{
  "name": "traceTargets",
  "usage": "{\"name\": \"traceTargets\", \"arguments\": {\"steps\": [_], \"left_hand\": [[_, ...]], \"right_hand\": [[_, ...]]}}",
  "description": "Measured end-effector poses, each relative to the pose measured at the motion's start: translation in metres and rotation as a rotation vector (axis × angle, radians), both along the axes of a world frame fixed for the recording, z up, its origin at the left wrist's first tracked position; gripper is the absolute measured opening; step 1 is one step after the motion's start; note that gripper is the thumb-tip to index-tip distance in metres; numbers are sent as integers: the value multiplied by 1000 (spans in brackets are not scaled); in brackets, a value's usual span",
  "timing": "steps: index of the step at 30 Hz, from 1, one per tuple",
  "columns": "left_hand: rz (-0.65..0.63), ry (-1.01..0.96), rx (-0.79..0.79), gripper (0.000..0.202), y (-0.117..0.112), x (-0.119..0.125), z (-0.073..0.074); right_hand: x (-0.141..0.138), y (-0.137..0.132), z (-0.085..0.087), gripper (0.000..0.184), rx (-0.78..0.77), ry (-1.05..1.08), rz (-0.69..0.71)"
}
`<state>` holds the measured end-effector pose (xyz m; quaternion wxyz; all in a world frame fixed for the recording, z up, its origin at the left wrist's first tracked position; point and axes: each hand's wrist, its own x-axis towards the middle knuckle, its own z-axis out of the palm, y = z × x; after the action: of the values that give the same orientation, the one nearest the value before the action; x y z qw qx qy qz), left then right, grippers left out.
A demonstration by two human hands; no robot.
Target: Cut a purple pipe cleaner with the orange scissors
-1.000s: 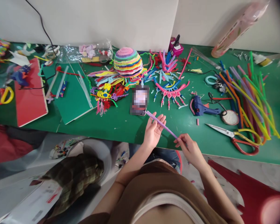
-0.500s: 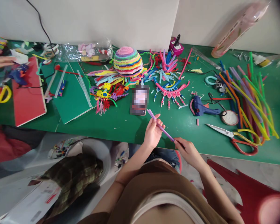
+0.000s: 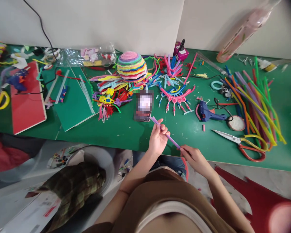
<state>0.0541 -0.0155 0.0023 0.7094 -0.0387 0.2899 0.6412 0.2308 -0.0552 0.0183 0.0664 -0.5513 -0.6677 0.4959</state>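
Note:
Purple pipe cleaners point(image 3: 172, 141) stretch between my two hands over the table's front edge; how many lie together I cannot tell. My left hand point(image 3: 158, 137) is closed around them near their upper end, which sticks out past the fingers towards a phone point(image 3: 143, 105). At the lower end, my right hand point(image 3: 192, 158) pinches them between thumb and fingers. The phone lies on the green table point(image 3: 126, 132), its screen blurred. To the right rests a blue glue gun point(image 3: 208, 111), with large scissors point(image 3: 242, 144) nearer the edge, blades pointing left.
A bundle of coloured pipe cleaners point(image 3: 254, 103) lies at the right. Behind the phone are a striped hat-like piece point(image 3: 131, 67) and a pink beaded piece point(image 3: 177, 98). Red point(image 3: 27, 106) and green point(image 3: 72, 111) boards lie left. A pink bottle point(image 3: 242, 35) leans against the wall.
The view has shifted slightly. Another person's hand at the far left has gone out of view. Both my hands keep their hold on the purple pipe cleaners.

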Motion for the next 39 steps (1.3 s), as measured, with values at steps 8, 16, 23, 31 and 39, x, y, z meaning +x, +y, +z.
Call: {"name": "traceTargets", "arguments": {"steps": [8, 16, 23, 31, 39], "left_hand": [[82, 97, 1, 6, 5, 13, -2], [156, 792, 196, 48, 20, -20, -7], [-38, 1201, 273, 31, -23, -46, -33], [-212, 1540, 326, 21, -39, -49, -40], [-161, 1469, 326, 16, -34, -51, -36]], "right_hand": [[14, 5, 7, 36, 94, 32, -18], [131, 25, 13, 30, 705, -480, -607], [202, 76, 2, 42, 919, -1035, -672], [115, 310, 35, 52, 685, -704, -259], [85, 436, -1, 45, 444, -1030, -235]]}}
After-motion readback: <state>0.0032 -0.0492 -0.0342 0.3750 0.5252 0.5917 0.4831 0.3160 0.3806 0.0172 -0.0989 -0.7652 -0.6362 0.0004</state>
